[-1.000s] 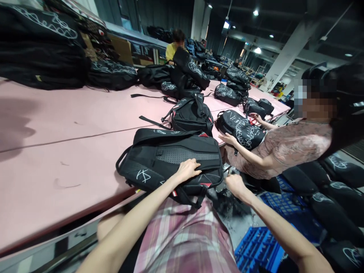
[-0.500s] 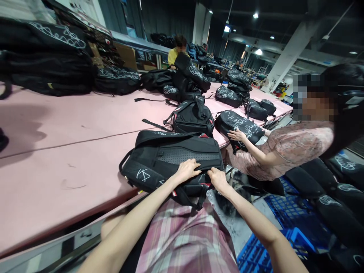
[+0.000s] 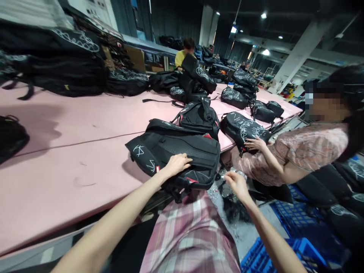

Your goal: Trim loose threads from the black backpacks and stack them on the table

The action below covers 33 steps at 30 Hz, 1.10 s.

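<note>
A black backpack [image 3: 190, 149] with white scribbled print and red trim lies back panel up at the edge of the pink table, partly overhanging toward my lap. My left hand [image 3: 178, 164] is closed on it, fingers curled against the side of the back panel. My right hand [image 3: 236, 185] hovers off the bag's right end, apart from it, with thumb and fingers pinched together. A tiny pale bit may show at the fingertips, too small to name. A second black backpack [image 3: 200, 116] touches the far side of mine.
The pink table [image 3: 71, 167] carries several more black bags [image 3: 65, 70] at the back. At my right a seated co-worker [image 3: 309, 151] has a hand on a printed backpack [image 3: 241, 127]. Blue crates [image 3: 298, 250] and stacked bags stand on the floor at right.
My right hand has left the backpack's edge and moved right, now pinched in the air. The backpack has turned and tilted toward me. My left hand stays on it.
</note>
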Motion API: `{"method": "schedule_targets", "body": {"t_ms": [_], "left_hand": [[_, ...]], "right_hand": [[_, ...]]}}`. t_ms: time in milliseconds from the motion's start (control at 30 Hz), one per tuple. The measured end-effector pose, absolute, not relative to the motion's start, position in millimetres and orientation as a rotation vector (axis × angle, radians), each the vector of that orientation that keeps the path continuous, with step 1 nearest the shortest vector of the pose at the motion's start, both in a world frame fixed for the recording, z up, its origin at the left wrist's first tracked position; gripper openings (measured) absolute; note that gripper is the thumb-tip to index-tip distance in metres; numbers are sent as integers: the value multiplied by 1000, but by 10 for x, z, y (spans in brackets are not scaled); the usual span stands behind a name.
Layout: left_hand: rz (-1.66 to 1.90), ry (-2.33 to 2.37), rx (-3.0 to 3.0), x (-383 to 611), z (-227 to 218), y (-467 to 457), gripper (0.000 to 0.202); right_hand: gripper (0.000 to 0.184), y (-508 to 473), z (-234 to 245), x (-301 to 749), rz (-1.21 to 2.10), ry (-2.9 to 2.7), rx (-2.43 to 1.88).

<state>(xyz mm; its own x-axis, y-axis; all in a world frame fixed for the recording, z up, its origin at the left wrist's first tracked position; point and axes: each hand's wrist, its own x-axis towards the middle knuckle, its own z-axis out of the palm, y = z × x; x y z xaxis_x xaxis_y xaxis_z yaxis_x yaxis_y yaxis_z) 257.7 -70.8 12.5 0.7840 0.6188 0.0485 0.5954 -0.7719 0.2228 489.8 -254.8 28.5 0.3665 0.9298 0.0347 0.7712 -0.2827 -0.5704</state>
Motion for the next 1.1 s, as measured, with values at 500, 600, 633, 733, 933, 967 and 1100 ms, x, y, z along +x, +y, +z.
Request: {"method": "schedule_targets", "body": {"t_ms": [500,600,633,733,933,967,1100], "left_hand": [[135,919,2702,3162,-24,-1187,28],[118,927,2692,3227,-90,-1275,27],[114,935,2689,3234,-103,-1285,28],[113,958,2681,3235,-116,-1277,29],[125,952,2676,3227,-123,-1261,27],[130,950,2675,3222,-127,-1262,28],[169,945,2678,3197,-135,-1254,31]], "right_hand": [[19,-2209,-29,4405,312,-1486,-2491],[21,-2240,-90,4426,302,-1444,-2541],[21,-2239,-112,4426,307,-1443,-2545],[23,-2218,-172,4397,322,-1451,-2546],[22,-2286,-243,4224,437,-1558,-2468],[20,-2321,-241,4216,490,-1600,-2429],[22,-2401,-166,4341,461,-1602,-2328]]}}
